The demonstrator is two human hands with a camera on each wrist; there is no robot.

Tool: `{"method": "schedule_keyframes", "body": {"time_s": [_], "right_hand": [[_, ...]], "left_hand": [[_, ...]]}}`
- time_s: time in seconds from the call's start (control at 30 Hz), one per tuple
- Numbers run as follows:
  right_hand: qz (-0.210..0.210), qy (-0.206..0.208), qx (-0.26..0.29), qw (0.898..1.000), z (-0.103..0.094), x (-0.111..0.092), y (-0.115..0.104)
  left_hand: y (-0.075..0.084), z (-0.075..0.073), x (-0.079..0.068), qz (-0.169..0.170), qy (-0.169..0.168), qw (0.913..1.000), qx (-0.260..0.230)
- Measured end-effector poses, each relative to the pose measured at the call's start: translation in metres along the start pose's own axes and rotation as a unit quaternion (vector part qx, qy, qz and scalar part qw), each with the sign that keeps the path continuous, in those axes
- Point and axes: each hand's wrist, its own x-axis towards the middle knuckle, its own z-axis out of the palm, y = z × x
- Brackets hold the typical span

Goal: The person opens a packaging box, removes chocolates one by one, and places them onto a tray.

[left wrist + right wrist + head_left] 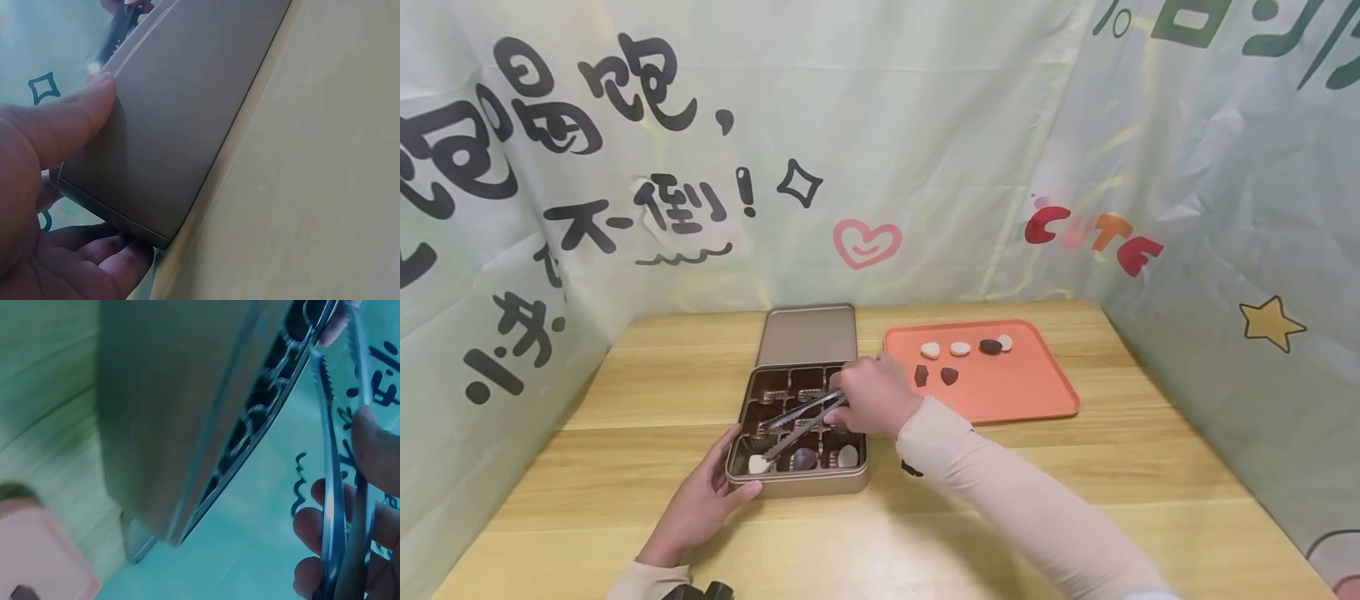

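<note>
My right hand (876, 393) holds metal tongs (334, 487) with serrated tips, the arms spread apart. They reach over a brown tin box (797, 483) with a divided insert; one tip is beside a white stone (759, 464) in the front left compartment. I cannot tell if they touch. A purple stone (804, 458) sits in the front middle compartment and a pale grey stone (847, 456) in the front right. My left hand (703, 492) grips the box's front left corner, with the thumb (94, 106) on its front face and the fingers round the side.
The box's lid (808, 335) lies behind it. To the right, an orange tray (1007, 396) holds several white and dark stones, among them a dark oval stone (990, 347) partly over a white one. A printed cloth (940, 167) hangs around the wooden table (662, 358).
</note>
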Motion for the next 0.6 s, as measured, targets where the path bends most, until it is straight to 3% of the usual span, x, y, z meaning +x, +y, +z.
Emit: {"method": "schedule_keyframes", "body": {"time_s": [0.33, 0.6], "right_hand": [[-0.002, -0.016, -0.052, 0.999, -0.018, 0.013, -0.03], [0.012, -0.067, -0.108, 0.992, -0.025, 0.021, -0.053]], "left_hand": [[0.0, 0.001, 0.001, 0.003, -0.003, 1.0, -0.006], [-0.002, 0.0, 0.001, 0.01, 0.002, 0.9999, 0.012]]}}
